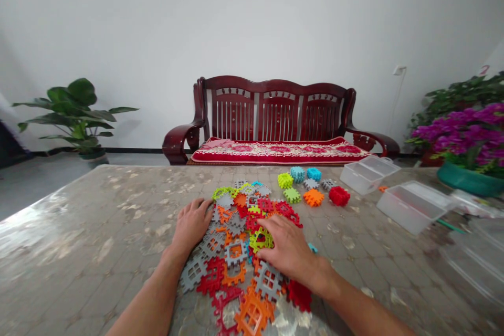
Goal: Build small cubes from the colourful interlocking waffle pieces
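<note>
A heap of flat interlocking plastic tiles (236,252) in red, orange, grey and lime lies on the marble-patterned table (98,241). My left hand (191,224) rests flat on the heap's left edge, fingers stretched out over grey tiles. My right hand (289,248) lies palm down on the heap's right side, its fingers touching a lime tile (260,240). Beyond the heap stand several small assembled tile cubes: lime (285,180), blue (314,174), orange (313,197) and red (339,196).
Two clear plastic boxes (368,173) (413,206) sit at the right of the table, more clear containers (476,257) nearer. A potted purple-flowered plant (468,142) stands at the far right. Behind the table are a dark wooden bench (275,121) and a green plant (76,113).
</note>
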`<action>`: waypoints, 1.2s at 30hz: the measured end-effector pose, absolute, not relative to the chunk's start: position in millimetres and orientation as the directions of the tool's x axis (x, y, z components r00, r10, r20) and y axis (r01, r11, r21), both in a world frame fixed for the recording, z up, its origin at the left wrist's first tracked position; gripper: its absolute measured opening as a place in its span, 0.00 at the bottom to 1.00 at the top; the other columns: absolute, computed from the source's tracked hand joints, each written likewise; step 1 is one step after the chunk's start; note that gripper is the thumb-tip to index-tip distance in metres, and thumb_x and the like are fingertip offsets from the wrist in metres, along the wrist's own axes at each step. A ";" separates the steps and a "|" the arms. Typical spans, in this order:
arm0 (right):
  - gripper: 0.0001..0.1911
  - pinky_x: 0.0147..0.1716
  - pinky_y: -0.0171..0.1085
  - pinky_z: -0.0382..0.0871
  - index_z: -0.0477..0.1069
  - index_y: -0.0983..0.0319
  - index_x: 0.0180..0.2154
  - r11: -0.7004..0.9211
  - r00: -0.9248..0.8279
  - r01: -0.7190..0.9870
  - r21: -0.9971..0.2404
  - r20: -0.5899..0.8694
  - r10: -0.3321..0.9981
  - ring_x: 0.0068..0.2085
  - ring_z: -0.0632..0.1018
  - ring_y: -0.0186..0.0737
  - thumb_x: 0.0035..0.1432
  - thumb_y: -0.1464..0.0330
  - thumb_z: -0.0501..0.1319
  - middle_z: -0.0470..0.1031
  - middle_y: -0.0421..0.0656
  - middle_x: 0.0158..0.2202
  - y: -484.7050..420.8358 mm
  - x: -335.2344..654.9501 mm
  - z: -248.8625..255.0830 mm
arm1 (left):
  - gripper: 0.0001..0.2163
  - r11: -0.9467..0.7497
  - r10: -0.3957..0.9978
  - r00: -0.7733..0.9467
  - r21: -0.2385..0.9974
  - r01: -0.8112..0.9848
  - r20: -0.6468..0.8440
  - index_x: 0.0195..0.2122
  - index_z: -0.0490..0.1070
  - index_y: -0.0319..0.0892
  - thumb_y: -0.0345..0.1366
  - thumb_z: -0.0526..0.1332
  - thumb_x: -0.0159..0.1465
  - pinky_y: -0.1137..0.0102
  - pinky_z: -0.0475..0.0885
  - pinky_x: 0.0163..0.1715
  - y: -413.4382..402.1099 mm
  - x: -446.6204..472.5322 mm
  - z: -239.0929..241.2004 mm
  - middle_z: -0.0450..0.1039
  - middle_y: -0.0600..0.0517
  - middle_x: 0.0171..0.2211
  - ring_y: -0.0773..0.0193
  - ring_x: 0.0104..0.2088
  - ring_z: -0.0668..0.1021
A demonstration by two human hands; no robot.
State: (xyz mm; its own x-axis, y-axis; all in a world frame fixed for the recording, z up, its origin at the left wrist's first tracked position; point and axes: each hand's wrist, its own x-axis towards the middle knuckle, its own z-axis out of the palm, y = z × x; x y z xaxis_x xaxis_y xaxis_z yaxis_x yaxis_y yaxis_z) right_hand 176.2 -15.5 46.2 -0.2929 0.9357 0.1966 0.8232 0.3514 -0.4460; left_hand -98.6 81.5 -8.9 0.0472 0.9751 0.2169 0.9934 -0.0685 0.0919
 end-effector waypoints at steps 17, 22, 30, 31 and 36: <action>0.10 0.40 0.40 0.72 0.77 0.60 0.32 0.189 0.136 0.561 -0.806 0.315 0.939 0.36 0.78 0.42 0.47 0.65 0.60 0.80 0.43 0.35 29.5 257.4 41.8 | 0.21 -0.092 0.969 0.059 0.126 0.988 0.240 0.60 0.70 0.49 0.41 0.48 0.70 0.56 0.65 0.59 83.3 -101.3 -11.8 0.70 0.45 0.59 0.52 0.59 0.72; 0.16 0.51 0.44 0.71 0.76 0.59 0.34 0.124 0.219 0.584 -0.802 0.302 0.928 0.50 0.78 0.45 0.42 0.73 0.54 0.81 0.45 0.44 20.4 312.8 9.8 | 0.21 -0.082 0.969 0.048 0.130 0.988 0.244 0.59 0.71 0.50 0.42 0.48 0.70 0.58 0.65 0.58 82.8 -100.6 -10.9 0.71 0.46 0.59 0.53 0.57 0.73; 0.19 0.49 0.46 0.70 0.74 0.61 0.46 -0.059 0.253 0.811 -0.583 0.257 0.933 0.46 0.79 0.47 0.52 0.66 0.58 0.80 0.48 0.44 1.5 335.7 -9.9 | 0.22 -0.088 0.970 0.064 0.097 0.991 0.234 0.60 0.70 0.49 0.42 0.46 0.69 0.56 0.66 0.57 85.7 -102.2 -12.8 0.71 0.45 0.59 0.51 0.58 0.73; 0.21 0.51 0.46 0.69 0.73 0.62 0.48 -0.050 0.224 0.846 -0.531 0.268 0.937 0.48 0.78 0.49 0.53 0.63 0.60 0.79 0.49 0.47 0.9 332.8 -7.8 | 0.22 -0.088 0.970 0.065 0.091 0.992 0.233 0.60 0.70 0.49 0.42 0.46 0.70 0.56 0.66 0.57 85.8 -102.4 -13.0 0.71 0.45 0.59 0.51 0.58 0.73; 0.27 0.57 0.48 0.63 0.71 0.63 0.55 -0.064 0.164 0.938 -0.340 0.271 0.949 0.54 0.73 0.52 0.53 0.62 0.64 0.76 0.52 0.53 -0.4 319.3 0.3 | 0.23 -0.079 0.976 0.062 0.075 0.994 0.210 0.61 0.69 0.48 0.41 0.45 0.70 0.57 0.66 0.58 85.2 -101.8 -11.6 0.70 0.45 0.59 0.52 0.58 0.72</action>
